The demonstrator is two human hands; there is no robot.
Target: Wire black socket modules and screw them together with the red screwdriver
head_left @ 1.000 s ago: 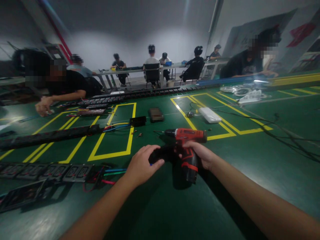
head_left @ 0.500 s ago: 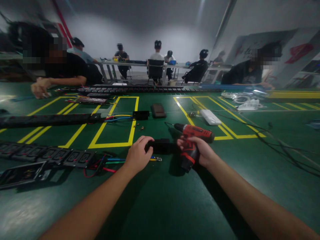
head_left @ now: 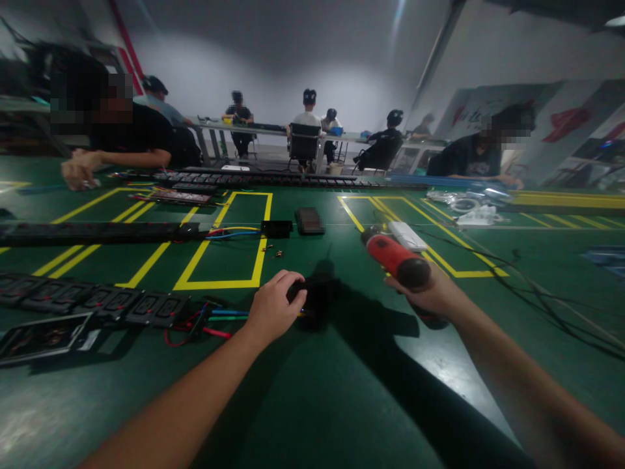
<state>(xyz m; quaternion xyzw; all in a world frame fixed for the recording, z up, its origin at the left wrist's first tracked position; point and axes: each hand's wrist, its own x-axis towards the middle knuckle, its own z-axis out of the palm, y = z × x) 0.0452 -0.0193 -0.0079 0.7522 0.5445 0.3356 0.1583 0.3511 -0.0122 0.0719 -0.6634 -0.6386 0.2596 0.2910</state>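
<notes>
My left hand (head_left: 273, 303) is closed on one end of a small black box (head_left: 319, 296), which lies in deep shadow on the green table. In my right hand (head_left: 437, 293) is a red and black cordless drill (head_left: 398, 256), raised above the table to the right of the box. The drill's chuck points away from me to the far left; its bit is too blurred to make out. Coloured wires (head_left: 227, 314) run from a black socket strip (head_left: 102, 299) toward the box, their ends hidden by my left hand. Several small brass-coloured screws (head_left: 278, 253) lie beyond that hand.
A second socket strip (head_left: 97, 232) is wired to another black box (head_left: 277, 228). Near it lies a dark rectangular object (head_left: 310, 221). A white device (head_left: 406, 236) stands behind the drill. Black cables (head_left: 547, 306) cross the right side. Co-workers sit across the table.
My right hand has lifted the drill and moved it right, away from the black box, turning its body. My left hand stays on the box, and the box now lies in shadow.
</notes>
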